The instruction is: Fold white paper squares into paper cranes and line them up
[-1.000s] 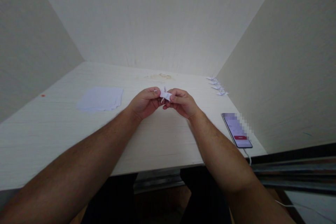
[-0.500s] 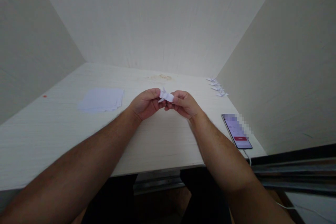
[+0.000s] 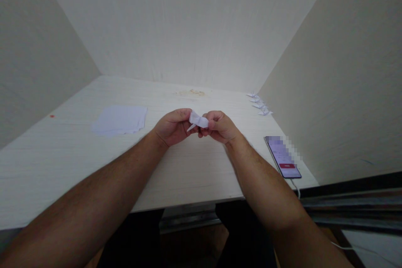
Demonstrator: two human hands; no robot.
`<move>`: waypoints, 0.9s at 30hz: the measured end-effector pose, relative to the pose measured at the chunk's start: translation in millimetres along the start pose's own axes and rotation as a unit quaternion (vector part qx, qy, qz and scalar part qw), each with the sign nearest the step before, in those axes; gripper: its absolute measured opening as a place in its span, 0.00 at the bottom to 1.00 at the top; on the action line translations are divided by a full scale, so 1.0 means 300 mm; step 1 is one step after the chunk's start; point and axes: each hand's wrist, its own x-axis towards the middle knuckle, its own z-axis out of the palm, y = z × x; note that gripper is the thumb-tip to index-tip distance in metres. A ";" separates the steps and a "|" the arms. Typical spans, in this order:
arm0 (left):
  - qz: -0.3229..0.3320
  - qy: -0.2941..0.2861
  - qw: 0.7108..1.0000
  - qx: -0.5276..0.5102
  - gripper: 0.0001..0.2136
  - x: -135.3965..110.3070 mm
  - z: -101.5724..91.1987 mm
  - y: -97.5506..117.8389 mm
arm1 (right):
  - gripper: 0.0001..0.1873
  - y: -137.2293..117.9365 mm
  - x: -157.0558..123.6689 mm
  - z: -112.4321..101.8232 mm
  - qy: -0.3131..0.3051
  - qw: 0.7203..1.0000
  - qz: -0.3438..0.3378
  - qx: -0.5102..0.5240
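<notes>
A small folded white paper figure (image 3: 198, 121) is held just above the middle of the pale wooden desk (image 3: 188, 167). My left hand (image 3: 172, 127) pinches its left end with curled fingers. My right hand (image 3: 220, 127) grips its right end, fingers closed round it. Both hands meet knuckle to knuckle over the desk.
A stack of white paper sheets (image 3: 121, 119) lies to the left. Several finished folded paper figures (image 3: 259, 105) sit in a row by the right wall. A phone (image 3: 283, 156) with a lit screen and a white cable lies at the right front. Walls enclose three sides.
The paper figure has been turned and pressed flatter between my fingers; its upright point is gone and a tip now hangs down to the left. Both hands stay in place.
</notes>
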 end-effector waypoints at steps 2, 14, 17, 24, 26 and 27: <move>-0.005 0.010 1.000 -0.001 0.12 0.000 0.000 -0.002 | 0.29 0.005 0.002 -0.003 0.010 1.000 0.004 -0.002; 0.036 0.013 0.999 -0.033 0.12 0.007 0.009 -0.010 | 0.27 0.004 -0.017 -0.026 0.073 0.997 0.000 0.016; 0.034 0.007 0.998 -0.044 0.12 0.009 0.010 -0.013 | 0.27 0.001 -0.019 -0.023 0.068 0.997 0.003 0.018; 0.030 -0.006 0.997 -0.066 0.10 0.009 0.005 -0.019 | 0.25 -0.005 -0.016 -0.018 0.071 0.996 0.007 0.045; 0.028 0.003 0.997 -0.075 0.10 0.015 0.001 -0.022 | 0.23 0.001 -0.007 -0.022 0.076 0.995 0.016 0.058; 0.029 0.028 0.996 -0.082 0.10 0.019 -0.002 -0.024 | 0.21 0.006 0.000 -0.025 0.089 0.994 0.021 0.062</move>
